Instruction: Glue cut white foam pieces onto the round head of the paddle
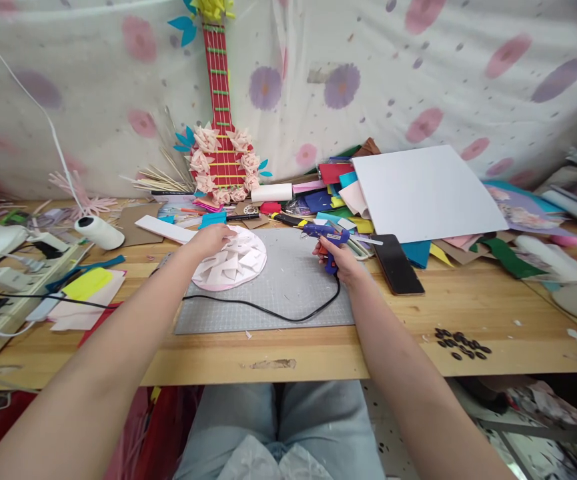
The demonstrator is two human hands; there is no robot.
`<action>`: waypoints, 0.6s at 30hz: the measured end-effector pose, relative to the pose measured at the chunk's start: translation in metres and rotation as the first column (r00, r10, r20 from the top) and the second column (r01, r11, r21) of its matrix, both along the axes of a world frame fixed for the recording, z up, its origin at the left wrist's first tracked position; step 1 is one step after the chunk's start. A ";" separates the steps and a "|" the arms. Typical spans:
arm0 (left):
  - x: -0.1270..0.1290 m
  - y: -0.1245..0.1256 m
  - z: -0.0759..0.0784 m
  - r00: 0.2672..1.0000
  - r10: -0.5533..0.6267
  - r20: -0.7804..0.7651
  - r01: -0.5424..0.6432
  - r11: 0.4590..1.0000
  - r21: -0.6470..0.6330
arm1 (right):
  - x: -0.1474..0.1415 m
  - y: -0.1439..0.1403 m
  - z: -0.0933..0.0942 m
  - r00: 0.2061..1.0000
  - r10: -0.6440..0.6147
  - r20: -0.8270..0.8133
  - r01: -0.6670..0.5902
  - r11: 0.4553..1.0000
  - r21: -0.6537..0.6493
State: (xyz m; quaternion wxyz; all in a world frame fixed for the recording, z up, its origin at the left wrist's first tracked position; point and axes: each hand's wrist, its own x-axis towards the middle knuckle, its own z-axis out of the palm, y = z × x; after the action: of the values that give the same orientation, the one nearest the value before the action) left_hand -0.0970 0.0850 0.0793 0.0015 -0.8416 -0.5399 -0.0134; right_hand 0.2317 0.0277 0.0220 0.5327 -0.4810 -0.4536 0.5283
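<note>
— How many things are held?
— Two. One round paper flower (229,259), pink and folded, is pressed flat on the grey mat (288,293) under the left hand (213,239). One blue glue gun (329,241) is gripped by the right hand (341,261).
— Is room left?
— Bare mat is seen between them; a black phone (398,264) lies beside it.

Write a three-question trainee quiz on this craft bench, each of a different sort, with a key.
1. True or false: the right hand holds a blue glue gun.
2. The left hand rests on: A) black phone B) pink-and-white paper flower disc C) white sheet.
3. Fill in: the glue gun's black cord runs across the grey cutting ____.

Key: 1 true; 2 B; 3 mat.
</note>
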 end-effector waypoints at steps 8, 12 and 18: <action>0.000 -0.001 -0.013 0.998 -0.056 -0.009 0.056 0.998 0.008 | -0.001 0.000 -0.001 1.000 0.017 0.004 -0.017 1.000 0.003; 0.002 -0.006 -0.015 0.998 -0.057 0.034 0.056 0.998 0.036 | -0.001 0.001 -0.002 0.999 0.033 -0.026 -0.033 0.999 0.015; 0.003 -0.008 -0.014 0.999 -0.037 0.020 0.036 0.999 0.011 | 0.000 0.002 -0.003 0.999 0.029 -0.026 -0.029 1.000 0.007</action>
State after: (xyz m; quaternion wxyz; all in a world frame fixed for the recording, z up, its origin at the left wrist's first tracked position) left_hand -0.0936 0.0769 0.0652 0.0004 -0.8511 -0.5244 -0.0249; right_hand 0.2312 0.0298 0.0192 0.5325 -0.4657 -0.4552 0.5408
